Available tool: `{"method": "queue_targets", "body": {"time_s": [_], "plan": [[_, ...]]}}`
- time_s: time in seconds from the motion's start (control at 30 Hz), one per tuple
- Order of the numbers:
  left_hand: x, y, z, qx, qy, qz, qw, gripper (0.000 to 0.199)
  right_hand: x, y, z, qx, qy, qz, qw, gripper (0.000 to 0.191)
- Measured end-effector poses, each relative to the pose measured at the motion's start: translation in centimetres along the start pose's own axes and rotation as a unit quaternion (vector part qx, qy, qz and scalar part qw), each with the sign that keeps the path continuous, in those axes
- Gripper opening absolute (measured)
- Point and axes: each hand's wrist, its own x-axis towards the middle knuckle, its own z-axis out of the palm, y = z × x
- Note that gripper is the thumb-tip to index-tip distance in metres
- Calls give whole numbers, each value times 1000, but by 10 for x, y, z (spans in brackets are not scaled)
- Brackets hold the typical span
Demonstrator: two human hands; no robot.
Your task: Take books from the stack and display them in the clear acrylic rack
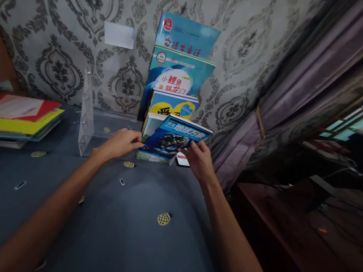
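A dark blue book (172, 138) with Chinese lettering is tilted between my two hands, in front of a stepped row of books. My left hand (123, 141) pinches its left lower edge. On its right edge, my right hand (200, 158) is closed with the thumb over the cover. Behind it stand a yellow-and-blue book (173, 104), a teal book (182, 73) and a taller light blue book (187, 34). A clear tiered rack (85, 124) is left of my left hand; its right side is hidden by the books.
Left on the blue patterned tablecloth (90, 232) lies a pile of red and yellow folders or papers (40, 119). White paper (119, 35) is on the patterned wall. A purple curtain (291, 89) hangs at right, beside a dark red surface (284, 229) with cables. A phone-like object (183, 160) lies behind my right hand.
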Motion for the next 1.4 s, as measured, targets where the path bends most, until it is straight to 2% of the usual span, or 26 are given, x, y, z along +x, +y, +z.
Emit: {"method": "queue_targets", "body": {"time_s": [0.3, 0.4, 0.5, 0.7, 0.93, 1.13, 1.23, 1.4], "plan": [[-1, 5, 9, 107, -38, -29, 993, 21, 3, 2, 11, -172, -31, -52, 983, 45], [-2, 7, 9, 123, -53, -35, 990, 29, 3, 6, 11, -209, -40, -70, 974, 47], [-2, 12, 5, 130, -37, -40, 990, 39, 2, 8, 9, -255, -43, -91, 962, 43], [-1, 19, 5, 133, 6, -59, 989, 32, -5, 9, 8, -359, 16, -120, 926, 27], [-1, 16, 15, 153, -21, -83, 984, 35, -13, 19, 20, -413, 86, -149, 894, 15], [-2, 26, 14, 189, -36, -102, 976, 38, -16, 24, 18, -412, 106, -144, 893, 18], [-4, 39, 12, 204, -36, -129, 970, 40, -17, 24, 19, -406, 107, -140, 897, 22], [-5, 55, 16, 197, -18, -167, 966, 50, -19, 27, 20, -388, 102, -139, 905, 42]]}}
